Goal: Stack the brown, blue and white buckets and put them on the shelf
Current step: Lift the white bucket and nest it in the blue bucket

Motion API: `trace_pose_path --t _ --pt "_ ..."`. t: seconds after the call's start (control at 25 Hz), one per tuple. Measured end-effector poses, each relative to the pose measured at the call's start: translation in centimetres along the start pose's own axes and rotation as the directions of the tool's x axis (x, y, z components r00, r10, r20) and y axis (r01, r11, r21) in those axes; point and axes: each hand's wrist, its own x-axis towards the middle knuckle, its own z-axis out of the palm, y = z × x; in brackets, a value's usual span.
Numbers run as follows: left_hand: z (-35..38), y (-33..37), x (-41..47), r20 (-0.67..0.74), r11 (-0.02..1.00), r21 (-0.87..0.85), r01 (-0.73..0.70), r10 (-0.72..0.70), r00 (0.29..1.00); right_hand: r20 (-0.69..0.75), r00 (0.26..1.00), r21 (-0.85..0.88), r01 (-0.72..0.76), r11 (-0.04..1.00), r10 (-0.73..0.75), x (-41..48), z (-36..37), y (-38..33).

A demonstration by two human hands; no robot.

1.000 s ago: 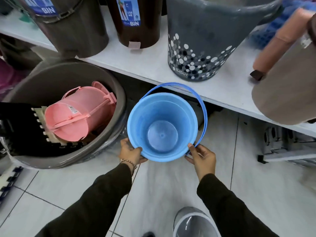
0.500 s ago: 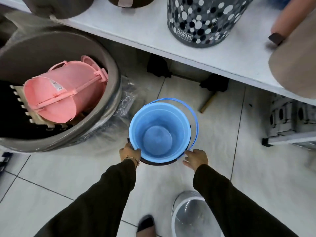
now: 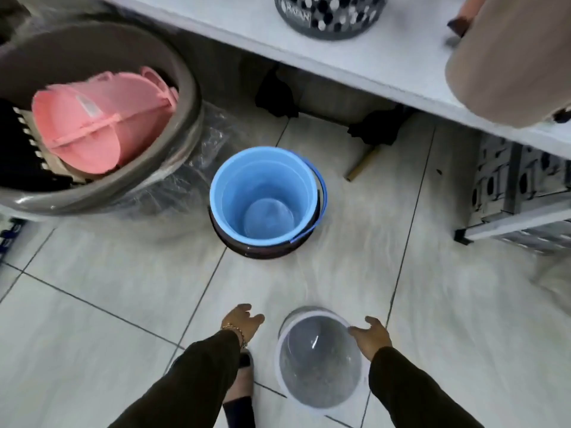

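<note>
The blue bucket [image 3: 264,194] sits nested inside the brown bucket [image 3: 262,250] on the tiled floor; only the brown rim shows below it. Nearer to me the white, see-through bucket [image 3: 319,361] stands upright on the floor. My left hand [image 3: 242,319] hovers open just left of the white bucket, apart from it. Over its right rim my right hand [image 3: 370,335] is open, fingers spread, touching or nearly touching the rim. The white shelf [image 3: 355,54] runs across the top.
A big grey tub [image 3: 173,88] at left holds a pink bucket [image 3: 99,128]. On the shelf stand a dotted grey bin [image 3: 327,13] and a beige bin [image 3: 506,60]. A wooden handle [image 3: 364,163] lies under the shelf, grey crates [image 3: 519,186] at right, my foot [image 3: 242,375] below.
Both hands let go of the blue bucket, now resting in the brown one, and drew back toward me to either side of the white bucket. The view tilted down.
</note>
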Motion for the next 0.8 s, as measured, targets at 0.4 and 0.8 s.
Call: trace_pose_path --t 0.4,0.8 --pt "15.0 -6.9 -0.3 -0.175 0.981 -0.051 -0.188 0.177 0.968 0.123 0.987 0.316 0.063 0.947 -0.107 5.7 1.0 13.8" --pt "6.2 8.1 -12.3 -0.347 0.670 -0.396 -0.628 0.525 0.777 -0.491 0.721 0.395 0.685 0.612 -0.490 -8.3 -11.2 -3.1"
